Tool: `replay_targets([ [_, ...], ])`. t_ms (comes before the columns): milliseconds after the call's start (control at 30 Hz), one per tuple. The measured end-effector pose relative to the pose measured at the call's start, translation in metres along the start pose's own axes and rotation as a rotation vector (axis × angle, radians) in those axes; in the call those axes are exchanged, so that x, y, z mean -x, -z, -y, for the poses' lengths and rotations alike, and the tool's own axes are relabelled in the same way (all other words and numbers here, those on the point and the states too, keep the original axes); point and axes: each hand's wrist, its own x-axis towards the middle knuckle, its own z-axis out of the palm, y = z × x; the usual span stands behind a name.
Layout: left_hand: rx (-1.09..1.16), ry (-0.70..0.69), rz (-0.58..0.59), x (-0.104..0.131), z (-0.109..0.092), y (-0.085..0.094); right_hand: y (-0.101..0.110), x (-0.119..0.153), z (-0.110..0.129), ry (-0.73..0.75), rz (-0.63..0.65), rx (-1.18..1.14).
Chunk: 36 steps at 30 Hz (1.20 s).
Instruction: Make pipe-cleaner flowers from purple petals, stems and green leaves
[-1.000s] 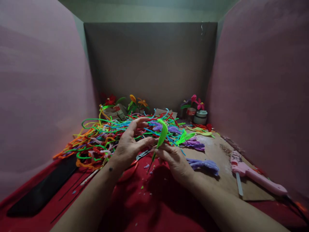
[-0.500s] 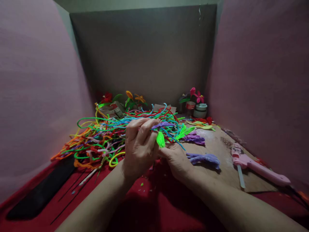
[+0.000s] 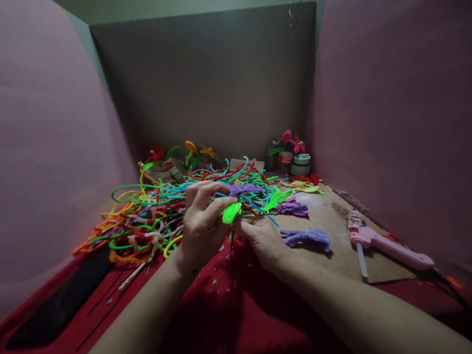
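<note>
Red cloth (image 3: 258,317) covers the table. Pile of pipe cleaners (image 3: 151,216) behind and left of the hands, cardboard (image 3: 337,260) on the right with pink glue gun (image 3: 391,248) on it. Left hand (image 3: 201,228): fingers curled at the purple flower (image 3: 252,189), can't tell if they grip. Right hand (image 3: 263,241): thumb and forefinger pinch the stem (image 3: 231,240). Flower sits between the hands, in front of the pile; green leaf (image 3: 231,213) just below it.
</note>
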Motion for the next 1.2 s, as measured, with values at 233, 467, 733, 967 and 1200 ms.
replay_targets([
  [233,-0.070,-0.190,0.097,0.005,0.007,-0.004,0.004,0.000,0.001,0.067,0.045,0.076],
  [467,-0.049,-0.242,0.137,0.007,0.007,-0.003,0.006,-0.001,-0.004,0.019,-0.007,0.060],
  [733,0.041,0.163,-0.018,0.008,0.004,-0.003,0.005,-0.004,-0.009,-0.082,-0.060,-0.167],
  [967,0.429,0.796,0.195,0.006,0.003,-0.003,0.005,-0.006,-0.003,-0.118,-0.149,-0.239],
  [1200,0.521,0.828,0.524,0.010,-0.006,-0.010,0.009,-0.006,0.000,-0.104,-0.217,-0.208],
])
